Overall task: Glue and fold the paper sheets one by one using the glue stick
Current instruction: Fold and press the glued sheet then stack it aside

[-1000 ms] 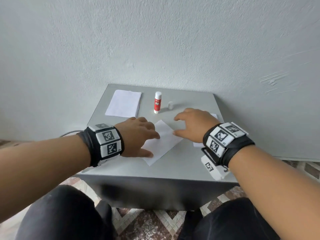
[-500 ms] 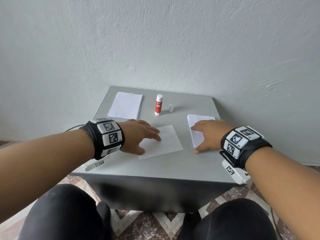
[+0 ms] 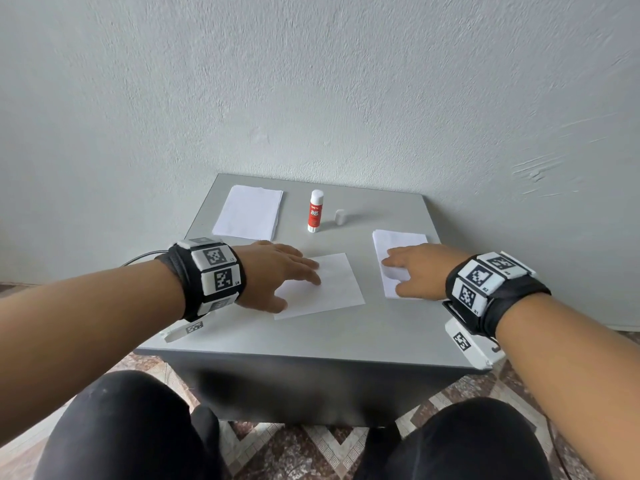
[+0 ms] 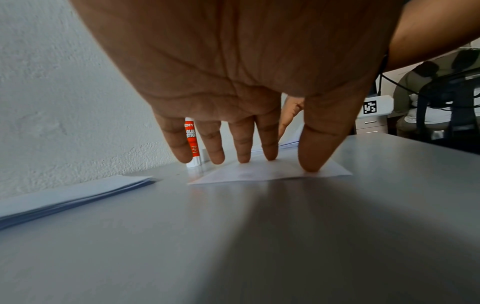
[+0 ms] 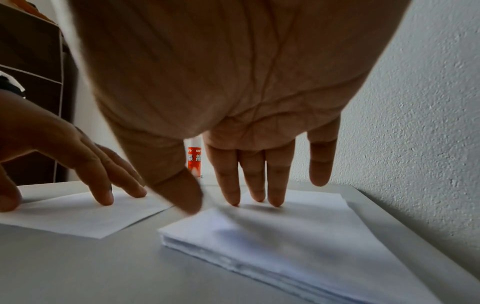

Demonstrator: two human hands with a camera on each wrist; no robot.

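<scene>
A single white sheet lies flat in the middle of the grey table. My left hand rests on its left part with straight fingers. On the right lies a pile of folded white sheets, and my right hand lies flat on it, fingers straight. The red and white glue stick stands upright at the back, uncapped, with its small white cap beside it. A pile of plain white sheets lies at the back left.
The table stands against a white textured wall. Its front edge is close to my knees, above a patterned tile floor. In the left wrist view a person sits at a desk far to the right.
My right hand moved from the middle sheet to the pile of folded sheets on the right and now lies flat on it. The middle sheet now lies squarer under my left hand.
</scene>
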